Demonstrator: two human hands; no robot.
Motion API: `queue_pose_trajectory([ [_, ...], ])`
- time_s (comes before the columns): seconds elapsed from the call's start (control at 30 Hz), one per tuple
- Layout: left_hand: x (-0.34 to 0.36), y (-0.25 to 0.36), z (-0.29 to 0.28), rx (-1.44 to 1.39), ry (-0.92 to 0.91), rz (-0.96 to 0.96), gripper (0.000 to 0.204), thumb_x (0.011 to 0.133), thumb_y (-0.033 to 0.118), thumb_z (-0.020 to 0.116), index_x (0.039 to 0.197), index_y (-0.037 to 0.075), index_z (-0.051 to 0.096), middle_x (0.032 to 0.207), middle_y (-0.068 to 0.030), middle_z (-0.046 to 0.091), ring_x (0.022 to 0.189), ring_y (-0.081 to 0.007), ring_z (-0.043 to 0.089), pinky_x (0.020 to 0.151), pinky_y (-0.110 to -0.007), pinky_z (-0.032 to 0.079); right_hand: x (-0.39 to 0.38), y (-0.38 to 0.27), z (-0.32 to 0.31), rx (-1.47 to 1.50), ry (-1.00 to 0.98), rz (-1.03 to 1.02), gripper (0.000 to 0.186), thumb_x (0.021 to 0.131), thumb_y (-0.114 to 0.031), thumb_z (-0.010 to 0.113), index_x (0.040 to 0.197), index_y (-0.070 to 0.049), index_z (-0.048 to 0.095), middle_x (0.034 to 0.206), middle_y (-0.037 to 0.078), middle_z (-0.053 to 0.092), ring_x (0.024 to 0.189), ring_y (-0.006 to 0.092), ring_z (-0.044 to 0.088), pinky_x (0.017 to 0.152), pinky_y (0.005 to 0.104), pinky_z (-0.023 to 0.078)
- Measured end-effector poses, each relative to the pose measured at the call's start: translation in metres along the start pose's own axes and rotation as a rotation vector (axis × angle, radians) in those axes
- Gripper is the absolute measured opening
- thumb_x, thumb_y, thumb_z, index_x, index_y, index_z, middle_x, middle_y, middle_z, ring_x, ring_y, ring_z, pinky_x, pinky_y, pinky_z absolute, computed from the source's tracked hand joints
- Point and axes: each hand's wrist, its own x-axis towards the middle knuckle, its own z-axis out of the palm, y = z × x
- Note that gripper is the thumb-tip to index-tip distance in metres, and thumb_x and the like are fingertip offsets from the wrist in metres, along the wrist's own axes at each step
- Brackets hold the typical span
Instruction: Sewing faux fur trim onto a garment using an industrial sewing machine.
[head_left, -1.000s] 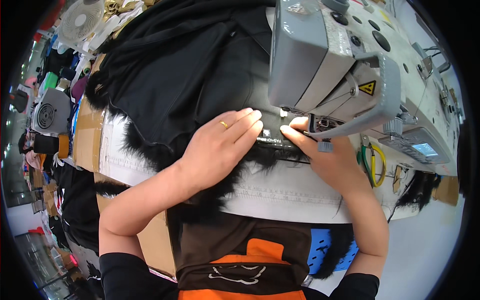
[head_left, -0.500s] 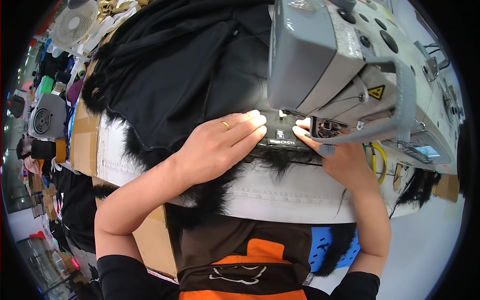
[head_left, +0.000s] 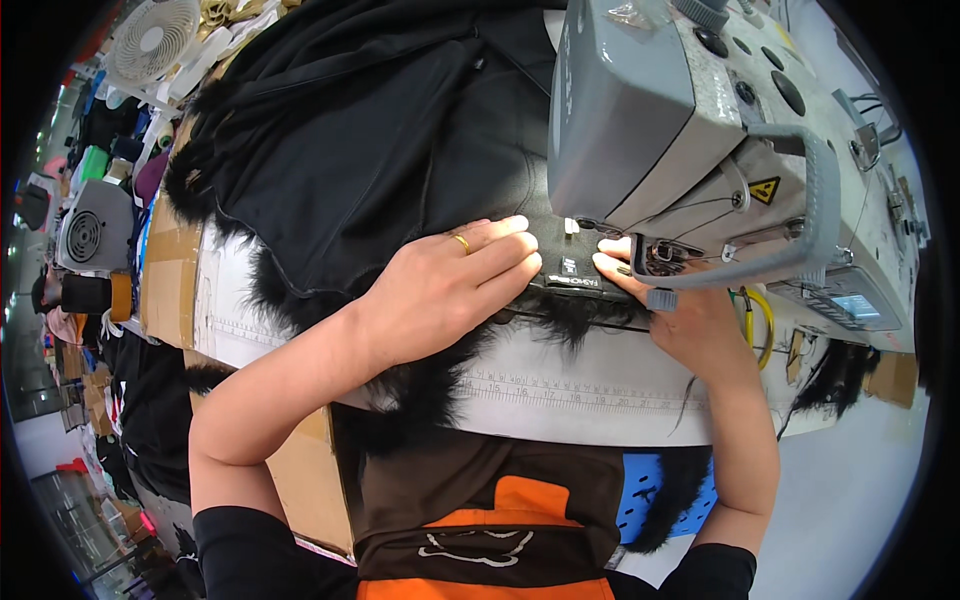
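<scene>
A black garment with fluffy black trim lies spread under the head of a sewing machine. My left hand rests flat on its near part, fingers stretched forward and to the right, a gold ring on one. Just right of those fingertips sits a small black label with white print, close to the needle area. On the label's other side, my right hand lays its extended fingers on the cloth. The machine's grey guard hides part of that hand.
The white tabletop carries a printed ruler along its near side. At the right, a yellow looped tube hangs by the machine's small screen. A cardboard box, a white fan and a grey heater-like unit stand left.
The whole view has shifted slightly, with the machine a little further right. Both hands remain at the label, and the garment has hardly moved relative to the machine.
</scene>
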Motion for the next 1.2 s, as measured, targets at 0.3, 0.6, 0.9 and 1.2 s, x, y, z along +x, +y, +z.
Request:
queue_pose_trajectory([
  [0.3, 0.003, -0.006, -0.006, 0.014, -0.073, -0.002, 0.033, 0.088, 0.008, 0.068, 0.120, 0.000, 0.070, 0.128, -0.0076, 0.068, 0.125, -0.0253, 0.070, 0.091, -0.032, 0.063, -0.002, 0.003, -0.001, -0.027, 0.026, -0.007, 0.081, 0.076, 0.009, 0.065, 0.147, -0.030, 0.070, 0.140, 0.003, 0.072, 0.119, 0.0322, 0.070, 0.103, 0.0457, 0.054],
  [0.6, 0.009, -0.009, -0.003, 0.056, -0.065, 0.093, 0.036, 0.088, 0.008, 0.067, 0.123, 0.001, 0.072, 0.126, -0.0053, 0.069, 0.118, -0.0208, 0.071, 0.072, -0.028, 0.062, -0.014, 0.022, 0.006, -0.131, 0.225, -0.110, 0.042, 0.074, 0.001, 0.068, 0.113, -0.014, 0.074, 0.110, 0.009, 0.075, 0.093, 0.0353, 0.072, 0.073, 0.0478, 0.059],
  [0.9, 0.015, -0.016, 0.004, 0.059, 0.038, 0.017, 0.038, 0.089, 0.010, 0.066, 0.126, 0.003, 0.071, 0.109, -0.0022, 0.066, 0.101, -0.0169, 0.072, 0.063, -0.029, 0.059, -0.012, 0.015, 0.009, -0.018, 0.262, 0.070, 0.016, 0.073, -0.002, 0.071, 0.088, -0.004, 0.066, 0.096, 0.018, 0.073, 0.091, 0.0415, 0.071, 0.076, 0.0506, 0.058],
  [1.2, 0.015, -0.015, 0.003, 0.074, -0.040, 0.052, 0.036, 0.089, 0.011, 0.067, 0.124, 0.004, 0.072, 0.107, -0.0023, 0.065, 0.097, -0.0165, 0.073, 0.063, -0.030, 0.059, -0.015, 0.021, 0.003, 0.066, 0.269, 0.106, 0.010, 0.074, -0.004, 0.071, 0.081, -0.005, 0.064, 0.077, 0.017, 0.067, 0.072, 0.0410, 0.068, 0.065, 0.0487, 0.056],
])
